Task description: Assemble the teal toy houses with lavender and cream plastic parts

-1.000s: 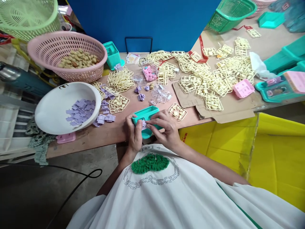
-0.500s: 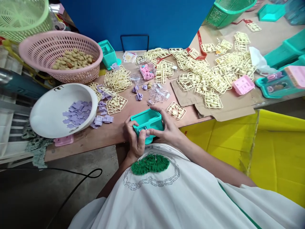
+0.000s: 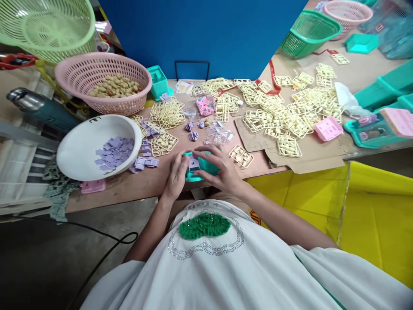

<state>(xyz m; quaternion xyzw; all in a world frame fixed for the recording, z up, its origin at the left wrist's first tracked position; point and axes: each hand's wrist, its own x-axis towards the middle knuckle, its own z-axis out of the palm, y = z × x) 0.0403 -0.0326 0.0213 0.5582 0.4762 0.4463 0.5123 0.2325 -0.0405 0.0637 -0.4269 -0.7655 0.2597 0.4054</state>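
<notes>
Both hands grip a small teal plastic box at the front edge of the table. A purple plastic piece shows at the box's left end. My left hand is wrapped along the left side, fingers together. From the right, my right hand spans the box, with its fingers over the far side and top and the thumb on the near side. Part of the box is hidden under the fingers. Just beyond lie clear plastic parts and small purple pieces.
On the left are a white bowl of purple pieces, a pink basket of peanuts and a bottle. Cream part frames cover the middle and right, near a pink box. A blue panel stands behind.
The teal box has turned and moved slightly up and away from my body. My left hand has shifted to its left side, and the purple piece now shows. My view has shifted a little.
</notes>
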